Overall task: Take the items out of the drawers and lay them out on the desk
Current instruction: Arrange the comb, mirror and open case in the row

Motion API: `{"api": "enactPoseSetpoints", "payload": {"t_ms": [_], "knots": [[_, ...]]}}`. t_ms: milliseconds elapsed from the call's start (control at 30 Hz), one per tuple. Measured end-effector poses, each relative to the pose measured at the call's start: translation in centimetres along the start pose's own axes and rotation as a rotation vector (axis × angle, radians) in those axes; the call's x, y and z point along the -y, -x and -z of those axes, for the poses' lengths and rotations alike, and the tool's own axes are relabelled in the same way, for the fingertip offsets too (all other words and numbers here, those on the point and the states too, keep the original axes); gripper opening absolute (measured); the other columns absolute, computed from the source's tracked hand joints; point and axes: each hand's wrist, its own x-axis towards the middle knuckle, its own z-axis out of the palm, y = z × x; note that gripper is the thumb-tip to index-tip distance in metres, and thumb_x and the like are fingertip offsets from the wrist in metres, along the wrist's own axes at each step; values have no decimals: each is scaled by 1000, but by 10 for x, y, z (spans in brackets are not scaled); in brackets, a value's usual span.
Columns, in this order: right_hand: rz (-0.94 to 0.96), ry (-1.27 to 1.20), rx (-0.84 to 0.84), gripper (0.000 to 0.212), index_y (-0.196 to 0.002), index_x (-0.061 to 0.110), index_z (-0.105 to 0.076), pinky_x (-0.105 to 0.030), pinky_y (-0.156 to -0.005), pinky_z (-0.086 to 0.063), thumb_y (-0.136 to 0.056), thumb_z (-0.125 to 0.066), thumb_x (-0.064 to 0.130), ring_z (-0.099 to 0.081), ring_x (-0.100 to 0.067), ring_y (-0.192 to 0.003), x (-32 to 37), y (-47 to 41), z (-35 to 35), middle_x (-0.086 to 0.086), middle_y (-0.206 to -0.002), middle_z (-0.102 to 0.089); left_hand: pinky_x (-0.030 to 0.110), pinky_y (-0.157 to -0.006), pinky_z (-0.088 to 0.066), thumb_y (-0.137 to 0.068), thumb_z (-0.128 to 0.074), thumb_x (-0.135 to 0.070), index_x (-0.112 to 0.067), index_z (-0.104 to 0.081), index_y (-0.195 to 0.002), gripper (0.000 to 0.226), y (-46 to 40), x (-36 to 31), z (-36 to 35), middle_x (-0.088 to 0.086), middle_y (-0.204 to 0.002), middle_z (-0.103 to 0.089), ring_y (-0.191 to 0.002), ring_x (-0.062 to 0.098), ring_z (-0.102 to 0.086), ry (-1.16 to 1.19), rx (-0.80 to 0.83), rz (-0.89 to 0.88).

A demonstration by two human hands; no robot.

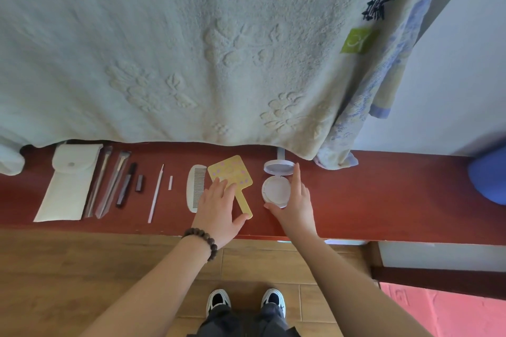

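A row of items lies on the red-brown desk (383, 200). My left hand (217, 212) rests flat on the handle of a yellow hand mirror (230, 172), thumb at the handle's end. My right hand (297, 205) grips the base of an open white round compact (275, 190), thumb at its near rim and index finger touching the raised lid (278, 167). A white comb (195, 186) lies just left of the mirror. Further left lie a thin white stick (156, 194), a small white cap (170, 182), a dark tube (126, 186), its dark cap (140, 183), two wrapped brushes (108, 186) and a white pouch (67, 183).
A pale green towel (178, 49) hangs over the back of the desk, with a blue patterned cloth (380, 76) beside it. A blue object (490, 172) sits at the desk's right end. Wooden floor, my shoes (245, 302) and a pink mat (443, 312) are below.
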Motion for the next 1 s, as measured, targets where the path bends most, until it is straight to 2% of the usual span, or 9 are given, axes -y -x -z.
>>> {"api": "enactPoseSetpoints", "payload": {"t_ms": [333,567,733,800,867,933,1000], "knots": [[61,194,62,128,-150,21,9,-31,-101,-32,-64,-84,41,-39,-22,-117,5,-13,-2,-1,-129,-48,43,-120,-15,-89,-51,-55,-18,-22,-148,76,-2,-1,-8,7,-158,-19,-148,25,-8,-46,19,32],[59,223,59,131,-150,22,11,-32,-102,-32,-62,-83,43,-40,-23,-116,5,-13,-3,0,-129,-47,44,-120,-14,-90,-51,-54,-19,-16,-150,78,2,1,-5,6,-159,-14,-148,25,-4,-47,44,60],[66,184,77,130,-150,20,11,-36,-105,-32,-64,-82,47,-38,-24,-123,4,-9,-1,-3,-136,-43,43,-120,-14,-89,-54,-52,-20,-21,-148,76,11,5,0,5,-158,-17,-148,24,-7,-25,-9,103],[47,134,69,121,-151,20,5,-40,-104,-36,-69,-79,47,-34,-25,-126,3,-5,3,-5,-139,-40,42,-120,-14,-88,-54,-52,-19,-23,-147,74,17,9,5,5,-157,-19,-147,24,-11,-39,-44,128],[52,122,-3,99,-151,17,-11,-44,-102,-40,-78,-73,40,-34,-27,-125,2,2,5,-8,-138,-41,43,-120,-14,-89,-54,-52,-19,-24,-147,73,24,16,9,6,-157,-20,-147,23,-11,-44,-57,167],[183,143,-131,71,-141,10,-38,-49,-93,-47,-80,-72,24,-41,-30,-118,3,12,2,-13,-128,-49,43,-120,-14,-91,-53,-49,-18,-25,-148,71,33,25,13,7,-158,-19,-147,24,-11,-23,-54,207],[354,152,-200,48,-123,7,-56,-49,-81,-53,-78,-73,13,-47,-29,-108,9,23,-8,-13,-118,-56,43,-118,-20,-91,-54,-45,-17,-32,-145,65,40,38,16,6,-155,-24,-146,24,-17,-6,-79,204]]}}
